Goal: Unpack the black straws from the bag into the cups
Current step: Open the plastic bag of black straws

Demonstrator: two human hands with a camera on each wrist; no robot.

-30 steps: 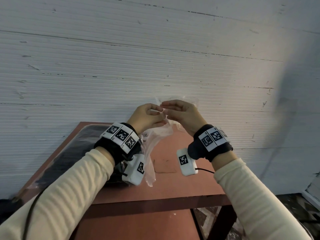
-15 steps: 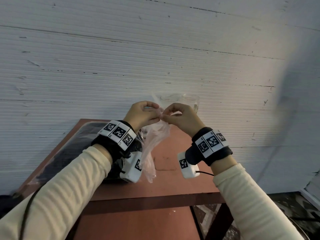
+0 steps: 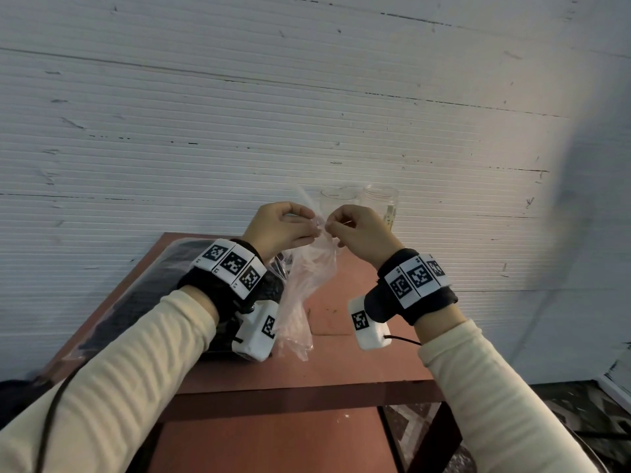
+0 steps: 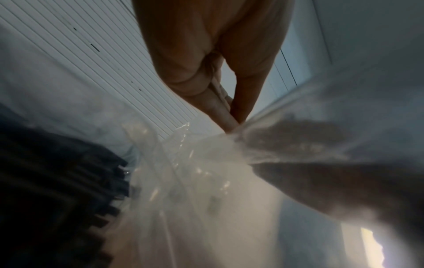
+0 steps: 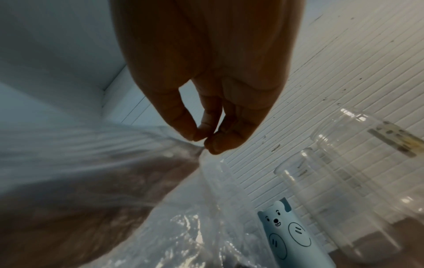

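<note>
Left hand [image 3: 278,227] and right hand [image 3: 362,230] pinch bag [image 3: 304,285] top; thin film may slip or rip, spilling straws [image 4: 69,181].

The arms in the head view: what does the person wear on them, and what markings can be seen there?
Both arms have cream ribbed sleeves. Each wrist carries a black band topped with white blocks printed with black square code markers. Under each wrist hangs a small white camera box with one more marker. A thin black cable leaves the right box; another runs along the left sleeve.
</note>
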